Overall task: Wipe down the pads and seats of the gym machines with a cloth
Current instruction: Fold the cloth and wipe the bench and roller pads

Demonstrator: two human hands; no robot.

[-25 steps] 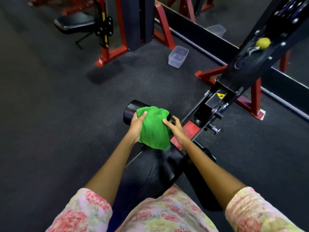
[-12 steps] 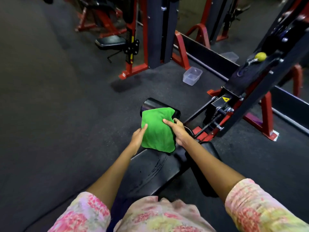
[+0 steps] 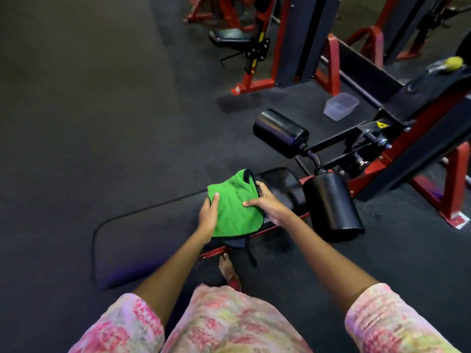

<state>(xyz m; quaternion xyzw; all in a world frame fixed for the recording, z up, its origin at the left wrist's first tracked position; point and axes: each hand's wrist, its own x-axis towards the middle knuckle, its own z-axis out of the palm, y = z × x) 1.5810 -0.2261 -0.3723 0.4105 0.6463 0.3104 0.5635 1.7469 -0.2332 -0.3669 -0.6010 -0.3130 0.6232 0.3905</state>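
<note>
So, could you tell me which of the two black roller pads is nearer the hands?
The larger-looking roller pad, just right of the right hand; the other roller pad sits farther away.

The green cloth point(image 3: 233, 206) covers part of the black seat pad point(image 3: 276, 183) and hides the left hand's point(image 3: 209, 217) fingers beneath its edge. At three o'clock the frame edge cuts off the machine frame point(image 3: 420, 138). The yellow ball point(image 3: 452, 63) at two o'clock is blurred. At six o'clock a foot point(image 3: 228, 272) shows only partly, behind the floral garment point(image 3: 229, 322).
</note>
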